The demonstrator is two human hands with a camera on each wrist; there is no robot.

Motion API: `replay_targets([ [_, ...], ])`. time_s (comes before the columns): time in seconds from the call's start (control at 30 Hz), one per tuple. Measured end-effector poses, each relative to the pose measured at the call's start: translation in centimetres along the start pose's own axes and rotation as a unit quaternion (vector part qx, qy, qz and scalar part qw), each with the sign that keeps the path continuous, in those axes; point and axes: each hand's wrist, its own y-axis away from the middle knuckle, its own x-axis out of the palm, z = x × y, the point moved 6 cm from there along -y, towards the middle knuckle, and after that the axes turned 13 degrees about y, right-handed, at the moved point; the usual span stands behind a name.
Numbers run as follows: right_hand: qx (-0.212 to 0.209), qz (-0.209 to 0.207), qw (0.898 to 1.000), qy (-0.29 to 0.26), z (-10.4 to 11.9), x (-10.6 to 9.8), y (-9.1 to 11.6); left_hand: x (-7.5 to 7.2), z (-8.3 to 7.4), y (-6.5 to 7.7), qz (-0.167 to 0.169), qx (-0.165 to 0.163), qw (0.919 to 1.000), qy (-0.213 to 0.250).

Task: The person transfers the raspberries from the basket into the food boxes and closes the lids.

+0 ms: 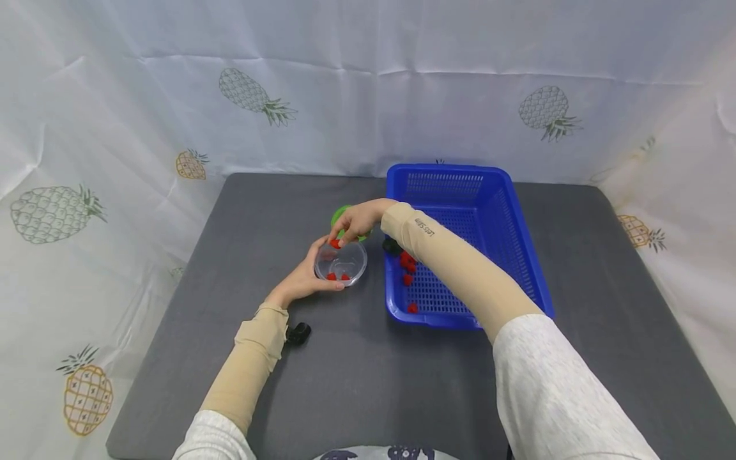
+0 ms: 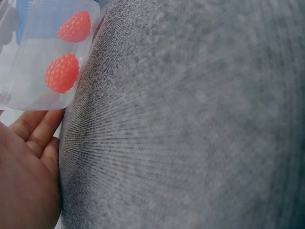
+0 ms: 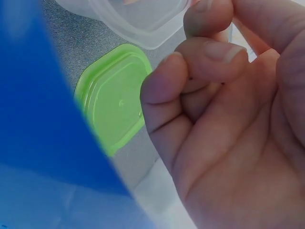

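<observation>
In the head view my left hand point(image 1: 301, 278) holds a clear plastic container point(image 1: 359, 271) on the grey table, thumb along the near side and fingers at the far side. Two red raspberries point(image 2: 62, 73) lie inside, seen through the wall in the left wrist view. Over the container's far left rim, my right hand point(image 1: 362, 220) pinches another raspberry point(image 1: 335, 243) between thumb and fingertips. In the right wrist view its lower fingers are curled and that berry is hidden. A green lid point(image 3: 119, 98) lies on the table just beyond the container, partly under the right hand.
A blue perforated basket point(image 1: 520, 239) stands right of the container, beneath my right forearm. Several raspberries point(image 1: 407, 280) lie along its left side. A white curtain point(image 1: 356, 115) with pineapple prints hangs behind the grey table point(image 1: 345, 383).
</observation>
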Motion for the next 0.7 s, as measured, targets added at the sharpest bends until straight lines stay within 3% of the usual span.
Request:
replay_targets([
  [0.33,0.017,0.019,0.999,0.04,0.17,0.09,-0.9,-0.01,0.14,-0.16,-0.002,0.0,1.0,0.002],
  [0.7,0.019,0.018,0.999,0.036,-0.05,-0.06,-1.02,-0.18,0.23,-0.17,-0.004,-0.006,1.0,0.004],
])
